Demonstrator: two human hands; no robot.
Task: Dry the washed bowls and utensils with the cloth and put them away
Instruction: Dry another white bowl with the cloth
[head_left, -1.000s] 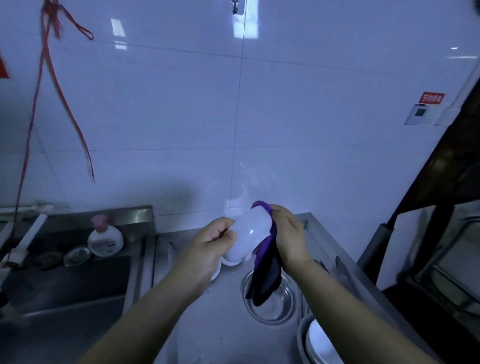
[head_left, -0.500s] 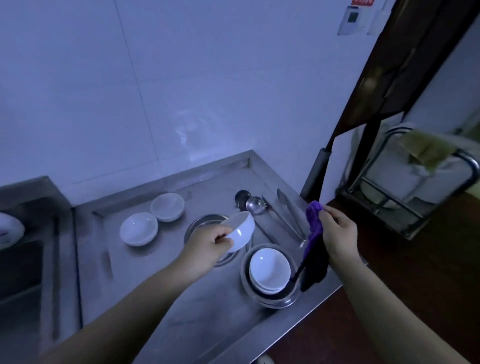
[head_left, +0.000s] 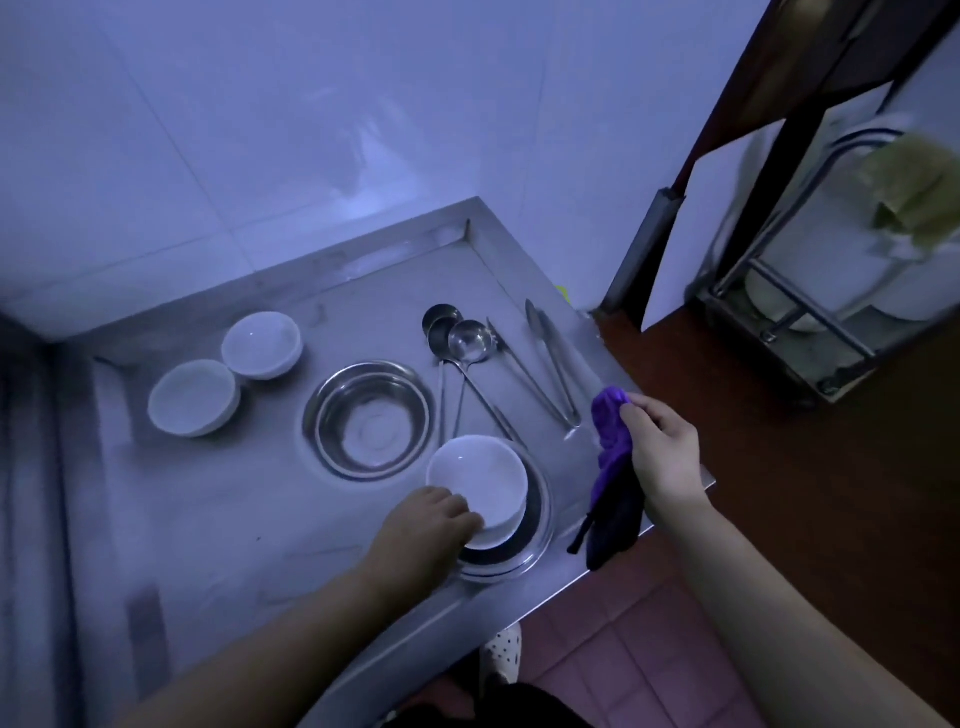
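Far left on the stainless steel counter (head_left: 218, 519): two small white ceramic bowls (head_left: 195, 397), mouths up, rims touching, the second one (head_left: 262, 344) farther back and to the right. Right of them an empty round steel basin (head_left: 370, 418), mouth up.

Front centre: left hand (head_left: 428, 525) grips the near rim of a white ceramic bowl (head_left: 478, 480) with curled fingers; bowl is mouth up, tilted slightly, sitting on a stack of white bowls (head_left: 491, 535) inside a second shallow steel basin (head_left: 524, 551) near the counter's front edge.

Behind that basin, two long steel ladles (head_left: 467, 340) lie flat, cups toward the back wall, handles running toward the person; the right ladle's handle angles front-right. Right of them steel tongs (head_left: 553, 358) lie flat, long axis back-left to front-right, tips pointing at the front-right counter edge.

Right hand (head_left: 660, 452) is closed around a purple cloth (head_left: 613, 431) bunched at the top, held over the counter's right edge; the rest of the cloth hangs down, darker, long axis vertical.

Far right, on the dark floor, a metal frame stand (head_left: 789, 306) with white dishware; blurred.
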